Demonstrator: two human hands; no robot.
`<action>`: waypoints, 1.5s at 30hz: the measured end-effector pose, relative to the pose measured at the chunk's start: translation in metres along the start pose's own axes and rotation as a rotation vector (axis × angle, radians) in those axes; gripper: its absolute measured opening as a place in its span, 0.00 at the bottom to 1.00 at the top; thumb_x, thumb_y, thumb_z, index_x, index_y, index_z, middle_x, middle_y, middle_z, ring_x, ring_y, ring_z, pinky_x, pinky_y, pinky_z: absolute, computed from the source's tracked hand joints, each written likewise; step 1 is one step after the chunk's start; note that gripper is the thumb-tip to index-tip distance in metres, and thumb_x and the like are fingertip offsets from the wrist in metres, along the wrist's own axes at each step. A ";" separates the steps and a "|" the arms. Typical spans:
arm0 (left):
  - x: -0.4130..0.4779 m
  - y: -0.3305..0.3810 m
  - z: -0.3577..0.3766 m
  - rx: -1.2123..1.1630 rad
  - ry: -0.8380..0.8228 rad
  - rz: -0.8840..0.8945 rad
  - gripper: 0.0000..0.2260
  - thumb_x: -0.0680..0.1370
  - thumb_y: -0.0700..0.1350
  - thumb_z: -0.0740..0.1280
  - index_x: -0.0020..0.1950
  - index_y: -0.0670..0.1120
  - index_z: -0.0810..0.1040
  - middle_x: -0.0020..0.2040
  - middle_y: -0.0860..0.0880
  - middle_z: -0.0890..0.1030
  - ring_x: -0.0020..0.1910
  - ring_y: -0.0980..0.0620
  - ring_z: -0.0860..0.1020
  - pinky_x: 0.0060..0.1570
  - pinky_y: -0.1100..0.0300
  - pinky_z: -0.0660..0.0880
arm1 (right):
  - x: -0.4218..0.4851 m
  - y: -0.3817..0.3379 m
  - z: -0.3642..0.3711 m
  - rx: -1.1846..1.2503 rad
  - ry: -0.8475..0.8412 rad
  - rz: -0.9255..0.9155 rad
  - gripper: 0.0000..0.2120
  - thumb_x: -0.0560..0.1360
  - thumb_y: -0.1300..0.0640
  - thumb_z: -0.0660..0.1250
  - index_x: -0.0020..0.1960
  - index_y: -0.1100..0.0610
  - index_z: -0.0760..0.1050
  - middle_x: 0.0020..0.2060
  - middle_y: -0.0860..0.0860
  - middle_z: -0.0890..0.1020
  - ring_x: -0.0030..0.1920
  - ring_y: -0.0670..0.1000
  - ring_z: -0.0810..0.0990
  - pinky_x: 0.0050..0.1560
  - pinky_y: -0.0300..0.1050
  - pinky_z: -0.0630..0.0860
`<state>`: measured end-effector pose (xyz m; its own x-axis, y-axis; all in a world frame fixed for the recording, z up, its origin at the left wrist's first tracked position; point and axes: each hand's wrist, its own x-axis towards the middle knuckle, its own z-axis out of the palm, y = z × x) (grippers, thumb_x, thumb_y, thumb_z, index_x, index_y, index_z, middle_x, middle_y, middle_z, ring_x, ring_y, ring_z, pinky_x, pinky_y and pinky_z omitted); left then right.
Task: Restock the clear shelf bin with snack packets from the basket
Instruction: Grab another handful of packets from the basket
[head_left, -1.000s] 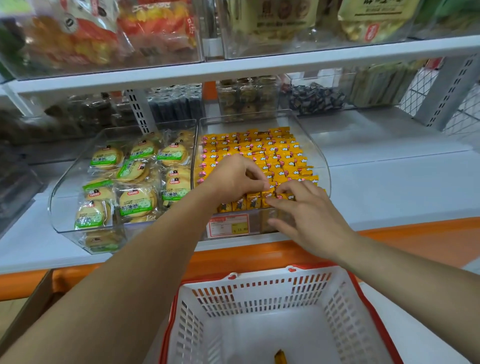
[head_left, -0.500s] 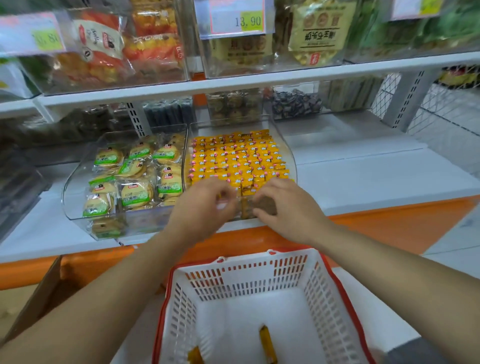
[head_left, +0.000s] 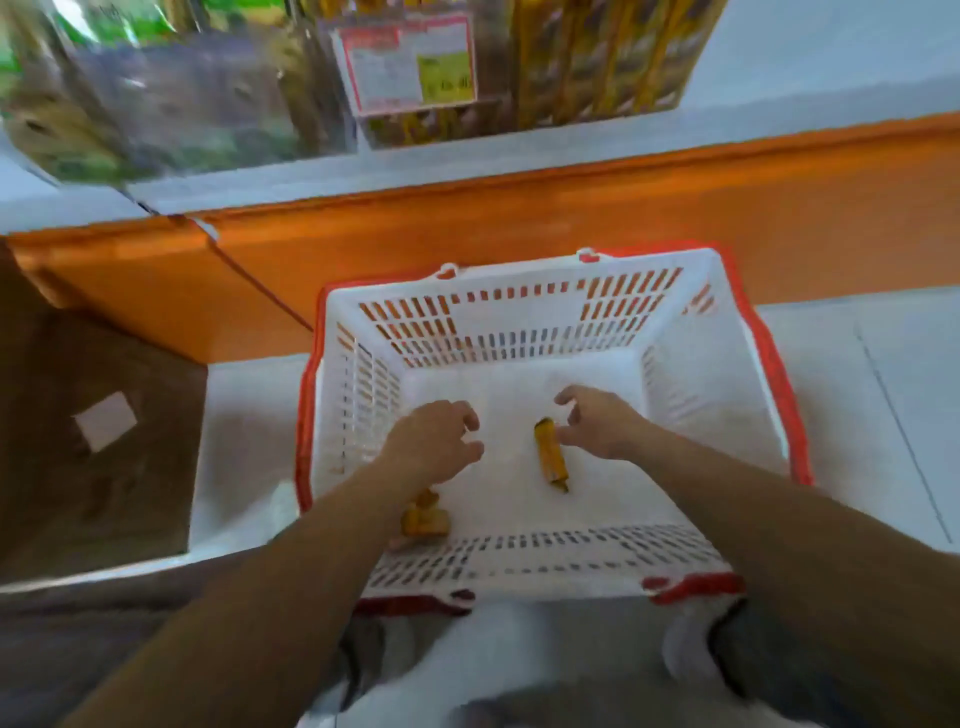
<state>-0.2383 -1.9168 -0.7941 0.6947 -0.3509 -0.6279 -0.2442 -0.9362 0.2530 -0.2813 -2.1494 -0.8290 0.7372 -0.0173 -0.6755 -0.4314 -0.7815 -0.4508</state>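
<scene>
Head view, smeared by motion: the clear bins (head_left: 218, 93) on the shelf up top are too blurred to tell their contents. In the white basket (head_left: 524, 569) you have one orange packet (head_left: 550, 454) in full view and an orange clump (head_left: 423, 518) half hidden under your left forearm, count unclear. Your left hand (head_left: 434, 441) hovers with fingers loosely curled and spread, holding nothing. Your right hand (head_left: 597, 422) has its fingers apart beside the packet's top end; I cannot tell whether they touch it.

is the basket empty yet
Not empty: the basket holds one orange packet by the right hand and more orange packets near the left hand.
</scene>
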 end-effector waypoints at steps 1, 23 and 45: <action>0.004 -0.008 0.007 0.077 0.011 0.004 0.18 0.79 0.57 0.69 0.66 0.53 0.76 0.63 0.49 0.78 0.61 0.47 0.76 0.61 0.49 0.75 | 0.009 0.002 0.009 -0.009 -0.018 0.020 0.30 0.76 0.46 0.70 0.74 0.54 0.65 0.64 0.56 0.76 0.57 0.55 0.77 0.52 0.46 0.72; -0.005 -0.027 0.047 0.092 -0.513 -0.212 0.28 0.82 0.65 0.56 0.72 0.45 0.67 0.61 0.44 0.77 0.49 0.46 0.76 0.44 0.53 0.72 | 0.032 -0.014 0.042 0.025 -0.208 -0.138 0.25 0.77 0.54 0.67 0.72 0.54 0.66 0.50 0.52 0.74 0.39 0.50 0.76 0.34 0.42 0.71; 0.017 -0.007 0.084 -1.146 -0.255 -0.419 0.11 0.76 0.38 0.74 0.57 0.39 0.80 0.53 0.39 0.83 0.53 0.42 0.83 0.59 0.48 0.80 | 0.026 0.000 0.077 -0.259 -0.283 -0.200 0.42 0.64 0.46 0.80 0.69 0.54 0.61 0.44 0.47 0.74 0.42 0.50 0.75 0.32 0.42 0.70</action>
<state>-0.2821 -1.9181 -0.8682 0.3941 -0.1448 -0.9076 0.7836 -0.4631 0.4142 -0.3019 -2.1015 -0.8913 0.6058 0.2937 -0.7394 -0.1234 -0.8834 -0.4521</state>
